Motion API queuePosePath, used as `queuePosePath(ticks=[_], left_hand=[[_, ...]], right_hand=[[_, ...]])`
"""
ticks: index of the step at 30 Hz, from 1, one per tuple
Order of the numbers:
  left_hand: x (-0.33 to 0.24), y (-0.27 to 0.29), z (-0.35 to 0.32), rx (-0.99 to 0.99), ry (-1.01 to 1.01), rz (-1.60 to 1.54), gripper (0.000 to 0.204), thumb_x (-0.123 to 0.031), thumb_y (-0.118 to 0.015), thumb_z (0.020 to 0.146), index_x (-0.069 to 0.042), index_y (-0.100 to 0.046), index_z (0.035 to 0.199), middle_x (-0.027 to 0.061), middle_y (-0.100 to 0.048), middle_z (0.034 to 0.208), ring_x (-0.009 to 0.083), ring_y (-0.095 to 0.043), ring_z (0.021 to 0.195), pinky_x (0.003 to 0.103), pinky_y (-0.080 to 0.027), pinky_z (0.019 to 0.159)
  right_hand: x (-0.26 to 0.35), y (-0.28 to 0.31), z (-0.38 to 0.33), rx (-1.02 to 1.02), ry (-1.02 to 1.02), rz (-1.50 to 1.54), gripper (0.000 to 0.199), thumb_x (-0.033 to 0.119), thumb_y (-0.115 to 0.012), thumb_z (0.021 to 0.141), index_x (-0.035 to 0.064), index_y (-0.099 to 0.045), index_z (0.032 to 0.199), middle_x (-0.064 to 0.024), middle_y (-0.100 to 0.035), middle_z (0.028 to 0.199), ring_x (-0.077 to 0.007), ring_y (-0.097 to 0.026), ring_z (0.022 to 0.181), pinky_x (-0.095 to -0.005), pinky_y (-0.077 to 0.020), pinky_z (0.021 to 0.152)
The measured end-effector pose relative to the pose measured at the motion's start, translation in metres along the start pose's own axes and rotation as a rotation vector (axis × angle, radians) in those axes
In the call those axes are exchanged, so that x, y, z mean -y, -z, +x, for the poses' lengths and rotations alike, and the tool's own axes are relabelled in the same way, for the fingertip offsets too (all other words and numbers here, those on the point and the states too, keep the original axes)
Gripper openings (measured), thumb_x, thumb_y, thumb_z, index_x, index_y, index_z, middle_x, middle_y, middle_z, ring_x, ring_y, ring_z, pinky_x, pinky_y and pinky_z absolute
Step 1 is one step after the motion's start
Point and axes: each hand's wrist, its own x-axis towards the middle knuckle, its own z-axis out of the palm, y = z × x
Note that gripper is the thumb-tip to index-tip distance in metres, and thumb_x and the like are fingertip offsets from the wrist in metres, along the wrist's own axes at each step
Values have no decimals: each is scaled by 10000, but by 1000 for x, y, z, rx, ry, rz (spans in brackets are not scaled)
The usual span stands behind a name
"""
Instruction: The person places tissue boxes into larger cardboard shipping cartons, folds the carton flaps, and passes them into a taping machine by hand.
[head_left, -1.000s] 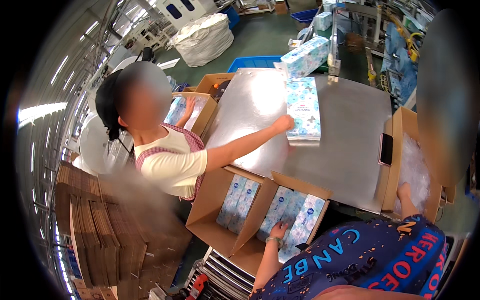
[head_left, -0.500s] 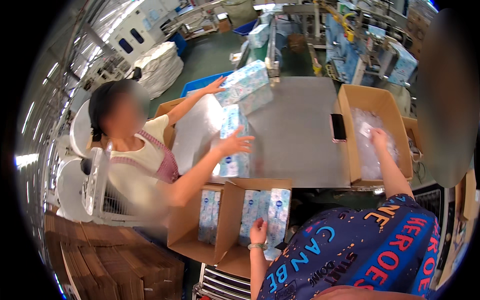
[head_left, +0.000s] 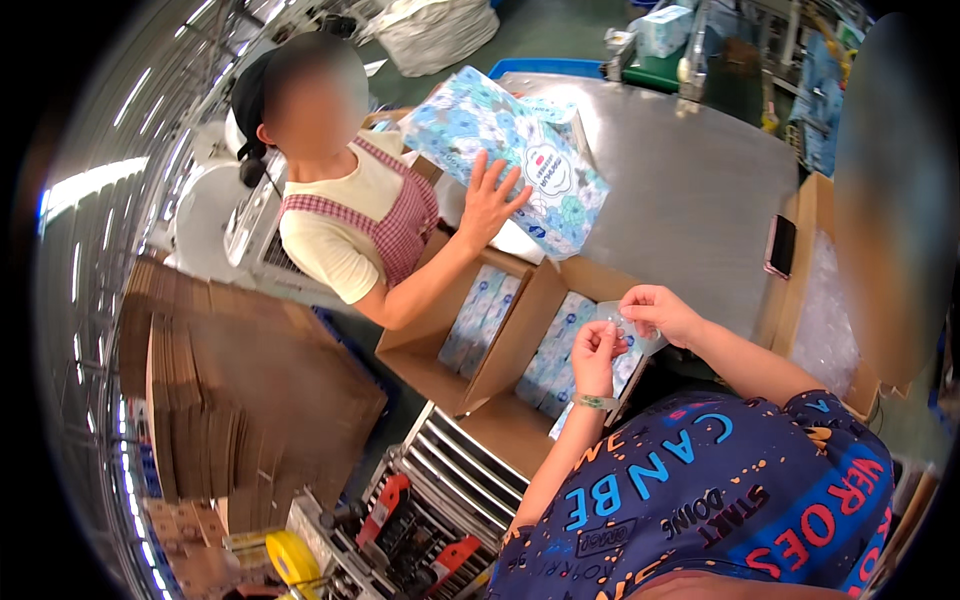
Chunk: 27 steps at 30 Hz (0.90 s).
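Observation:
In front of my chest, both hands meet over a small clear plastic piece point(head_left: 654, 344), thin and see-through. My left hand point(head_left: 597, 352) pinches it at the near side, fingers closed. My right hand point(head_left: 661, 312) grips its upper edge between thumb and fingers. Just below is an open carton point(head_left: 505, 435) with blue-and-white floral packs point(head_left: 545, 375) standing inside. A second open carton point(head_left: 408, 365) beside it on the left also holds such packs. Across from me, a co-worker's hand point(head_left: 487, 205) rests against a large floral pack point(head_left: 500, 150), tilted above the cartons.
A metal table point(head_left: 690, 190) spans the far side, with a phone point(head_left: 780, 246) at its right end. Beside it stands a carton of clear plastic point(head_left: 825, 300). Flattened cardboard point(head_left: 250, 370) is stacked at left. A roller conveyor point(head_left: 450, 460) and a taping machine point(head_left: 400, 540) lie below.
My right hand has come out of the carton of plastic with a clear piece and joined my left hand, which has risen from the packs. The co-worker has lifted a floral pack. The view has turned left.

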Motion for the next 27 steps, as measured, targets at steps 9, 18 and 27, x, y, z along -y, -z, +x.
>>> queuePosePath(ticks=[9,18,27], left_hand=[[30,119,-20,-509,162,5,99,-148,-634,981,-51,-631,1001,70,-688,868,128,-621,673,272,-545,621],[116,216,-10,-735,597,683,334,-218,-688,885,43,-670,1094,169,-715,994,250,-674,813,368,-531,700],[98,199,19,-560,322,847,419,-291,-731,854,43,-693,1104,175,-723,1046,286,-676,978,378,-513,867]], right_hand=[[-23,-37,84,425,918,-1627,221,79,-620,757,56,-655,974,-66,-650,1065,-240,-605,1034,-363,-482,839],[-64,-11,76,973,-14,-1550,469,349,-609,943,15,-622,1272,-185,-596,1333,-314,-545,1270,-431,-449,1039],[112,110,107,193,55,-935,368,281,-679,913,0,-663,1150,-151,-713,1098,-260,-667,1047,-385,-505,934]])
